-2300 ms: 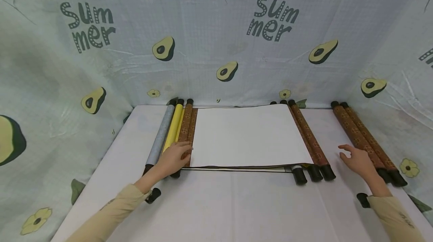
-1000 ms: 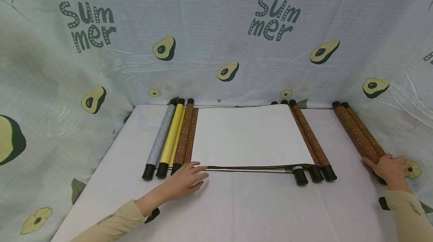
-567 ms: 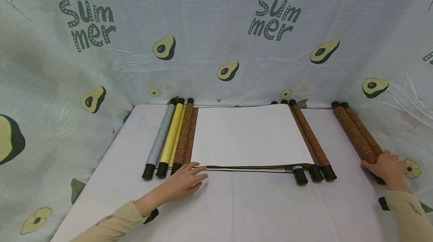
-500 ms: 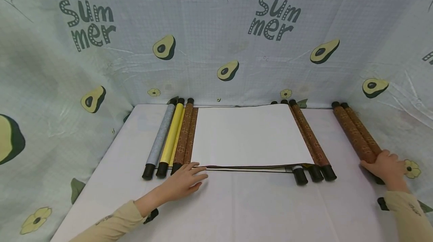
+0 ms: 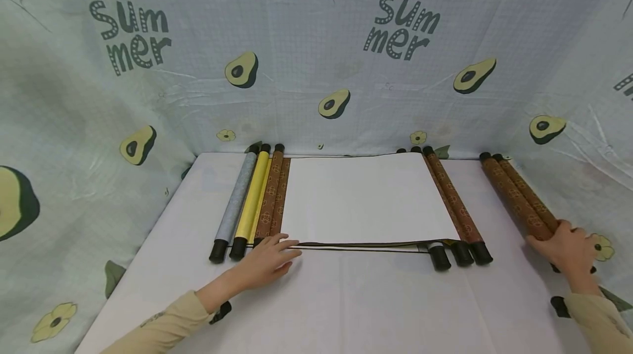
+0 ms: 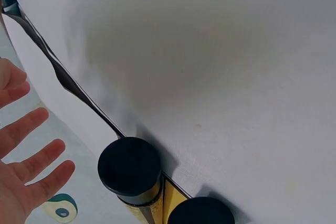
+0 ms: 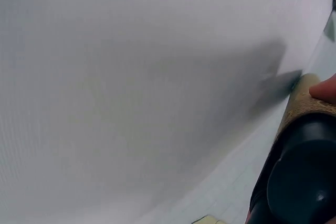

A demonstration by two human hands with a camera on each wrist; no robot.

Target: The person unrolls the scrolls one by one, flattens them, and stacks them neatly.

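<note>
My right hand (image 5: 568, 247) grips the near end of a rolled brown patterned scroll (image 5: 511, 194), thumb on its left side. A second brown scroll (image 5: 526, 189) lies close along its right. In the right wrist view the black end cap (image 7: 304, 177) looms large, with the thumb on the brown roll above it. My left hand (image 5: 267, 263), fingers spread and relaxed, is at the near left corner of an unrolled scroll (image 5: 366, 200), its white face up. It overlaps the end of a brown roller (image 5: 268, 194). In the left wrist view the fingers hold nothing.
Left of the brown roller lie a yellow roller (image 5: 253, 194) and a grey-blue roller (image 5: 236, 200). Brown rollers (image 5: 452, 200) with black caps (image 5: 439, 258) edge the sheet's right side. A white-covered table (image 5: 376, 304) meets an avocado-print cloth (image 5: 296, 40) at back and sides.
My right hand has come right onto the brown scroll and taken hold; its far end has shifted slightly left. My left hand has left the left rollers, moving nearer and right.
</note>
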